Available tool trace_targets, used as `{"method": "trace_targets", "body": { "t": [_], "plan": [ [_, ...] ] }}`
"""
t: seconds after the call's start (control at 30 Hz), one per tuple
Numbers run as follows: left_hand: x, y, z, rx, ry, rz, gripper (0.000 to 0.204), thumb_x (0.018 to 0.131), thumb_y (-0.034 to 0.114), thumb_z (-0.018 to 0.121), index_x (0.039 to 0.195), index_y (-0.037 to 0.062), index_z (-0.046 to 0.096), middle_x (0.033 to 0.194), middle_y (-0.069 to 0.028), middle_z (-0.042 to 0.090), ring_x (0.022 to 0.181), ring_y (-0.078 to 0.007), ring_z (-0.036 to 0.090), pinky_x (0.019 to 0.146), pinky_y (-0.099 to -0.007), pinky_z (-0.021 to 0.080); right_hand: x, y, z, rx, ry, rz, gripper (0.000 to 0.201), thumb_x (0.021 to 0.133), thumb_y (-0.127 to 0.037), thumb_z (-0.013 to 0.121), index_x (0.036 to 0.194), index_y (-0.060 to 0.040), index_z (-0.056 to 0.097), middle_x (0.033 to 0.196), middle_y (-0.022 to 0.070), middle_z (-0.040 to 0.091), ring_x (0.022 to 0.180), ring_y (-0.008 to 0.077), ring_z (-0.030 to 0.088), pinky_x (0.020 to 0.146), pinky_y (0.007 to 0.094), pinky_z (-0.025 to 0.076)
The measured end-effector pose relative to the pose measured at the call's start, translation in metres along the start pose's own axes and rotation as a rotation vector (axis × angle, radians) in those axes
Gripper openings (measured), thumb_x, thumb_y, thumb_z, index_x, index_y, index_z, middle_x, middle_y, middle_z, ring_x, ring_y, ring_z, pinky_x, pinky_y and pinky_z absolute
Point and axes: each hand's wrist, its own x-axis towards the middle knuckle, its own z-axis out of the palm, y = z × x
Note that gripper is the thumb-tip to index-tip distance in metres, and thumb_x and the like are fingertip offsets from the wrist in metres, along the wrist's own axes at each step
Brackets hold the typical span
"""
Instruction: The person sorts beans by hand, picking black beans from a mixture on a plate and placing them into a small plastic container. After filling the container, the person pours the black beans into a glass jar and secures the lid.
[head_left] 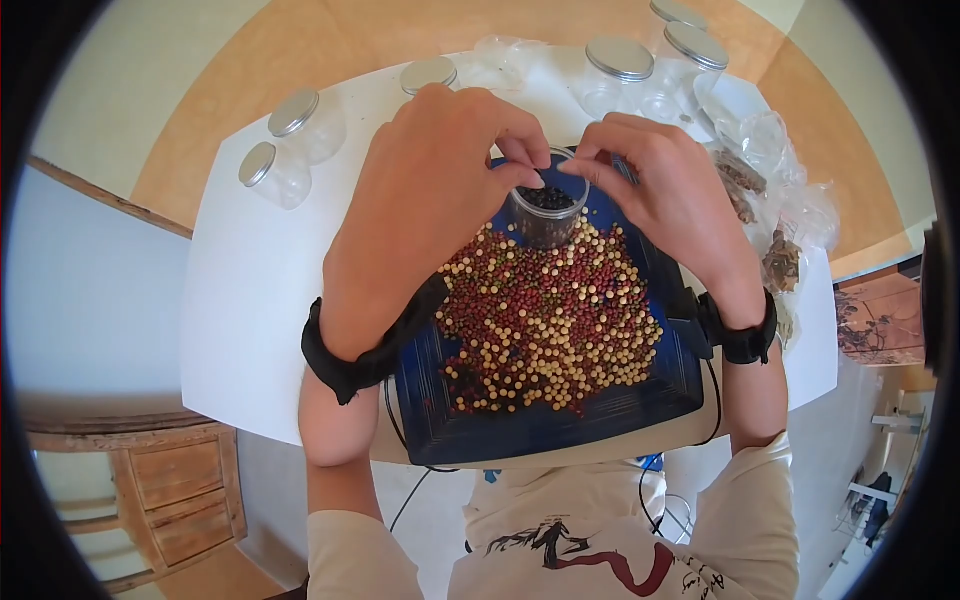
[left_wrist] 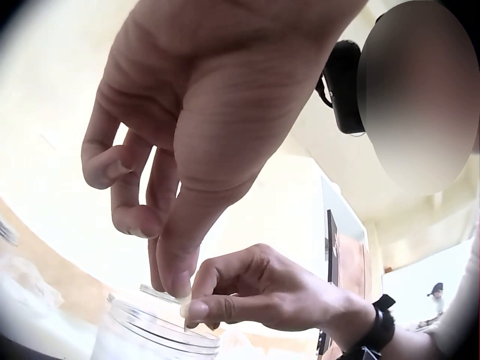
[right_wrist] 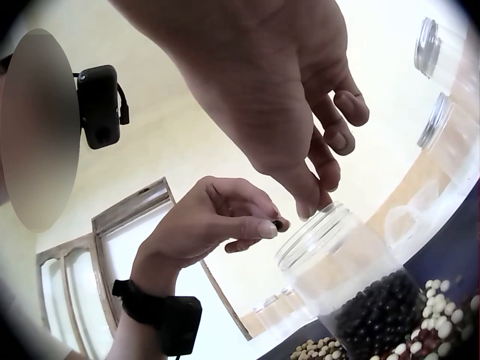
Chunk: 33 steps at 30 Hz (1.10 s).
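Observation:
A clear open jar (head_left: pixel 548 228) (right_wrist: pixel 322 274) partly filled with black beans (head_left: pixel 548 197) (right_wrist: pixel 379 315) stands at the far end of a blue tray (head_left: pixel 490 436). Mixed red, cream, green and black beans (head_left: pixel 555 330) cover much of the tray. Over the jar's left side, my left hand (head_left: pixel 415 180) (left_wrist: pixel 217 112) pinches a small dark bean (right_wrist: pixel 278 225) between thumb and finger. My right hand (head_left: pixel 675 185) (right_wrist: pixel 262 82) is at the jar's right rim, its thumb and fingertip together; nothing shows between them.
Lidded clear jars (head_left: pixel 278 178) (head_left: pixel 615 85) stand on the white table (head_left: pixel 240 330) at the far left and far right. Plastic bags with dried brown pieces (head_left: pixel 785 262) lie along the right side. Black cables (head_left: pixel 390 410) hang beside the tray.

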Motion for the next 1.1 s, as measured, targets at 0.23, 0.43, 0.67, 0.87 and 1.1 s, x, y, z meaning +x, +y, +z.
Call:
{"method": "trace_targets", "body": {
  "t": [0.23,0.43,0.67,0.87,1.1],
  "plan": [
    [0.001,-0.009,0.005,0.042,0.042,0.092,0.014,0.079,0.009,0.082,0.091,0.0034,0.079,0.079,-0.0081,0.077,0.067,-0.022,0.067,0.066,-0.033,0.054,-0.009,-0.018,-0.025,0.21,-0.157,0.015,0.013,0.095,-0.014,0.078,0.094,-0.0017,0.074,0.071,0.0069,0.065,0.062,0.0148,0.057,0.058,0.0311,0.045],
    [-0.004,0.001,0.009,-0.006,0.023,0.063,0.006,0.08,0.001,0.075,0.085,0.0018,0.079,0.086,-0.0185,0.075,0.083,-0.0345,0.072,0.074,-0.0411,0.056,-0.027,-0.036,-0.015,0.28,-0.673,-0.089,0.013,0.093,-0.009,0.077,0.105,-0.0025,0.076,0.094,0.0122,0.077,0.08,0.0321,0.074,0.069,0.0402,0.057],
    [0.001,0.015,0.006,-0.058,-0.119,-0.14,0.008,0.081,-0.001,0.072,0.085,-0.0036,0.078,0.088,-0.0203,0.075,0.081,-0.034,0.075,0.073,-0.0379,0.059,-0.044,-0.047,0.01,0.191,-0.923,-0.08,0.013,0.09,-0.009,0.075,0.103,-0.0056,0.076,0.087,0.0112,0.075,0.087,0.0328,0.074,0.078,0.0438,0.057],
    [-0.004,0.004,0.017,-0.125,-0.077,-0.124,0.007,0.083,-0.002,0.071,0.084,-0.0049,0.077,0.088,-0.0208,0.076,0.079,-0.0347,0.076,0.073,-0.0379,0.059,-0.055,-0.048,0.031,0.287,-0.929,-0.077,0.011,0.085,-0.007,0.067,0.078,0.0015,0.066,0.072,0.0156,0.069,0.077,0.0388,0.072,0.067,0.046,0.056],
    [-0.007,-0.013,0.028,-0.006,0.046,0.084,0.005,0.085,0.0,0.071,0.084,-0.002,0.076,0.088,-0.0174,0.077,0.081,-0.0332,0.073,0.079,-0.0381,0.058,-0.06,-0.047,0.039,0.238,-0.874,-0.123,0.016,0.083,-0.008,0.067,0.071,0.0018,0.064,0.07,0.0175,0.068,0.075,0.04,0.073,0.066,0.0455,0.057]
  ]
}}
